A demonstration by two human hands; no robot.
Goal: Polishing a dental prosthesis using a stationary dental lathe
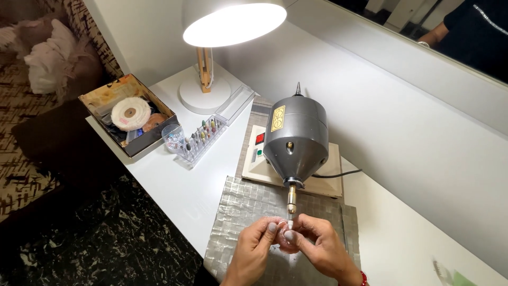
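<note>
A smooth white table (174, 180) carries a woven silver mat (248, 204) and a grey cone-shaped polishing motor (295, 140). Below its brass spindle (291, 198), the left hand (253, 249) and right hand (317, 244) pinch a small translucent pink piece (281, 229) with fingertips pressed together.

A white counter (174, 185) is running along a white wall (423, 137), and a round lamp (234, 24) is glowing over its far corner (brightly enough to be bleaching the shade). Dark marbled floor (106, 238) is showing beside the counter's left edge, with a patterned sofa (21, 106) and pale cushions (50, 55) sitting beyond it.
</note>
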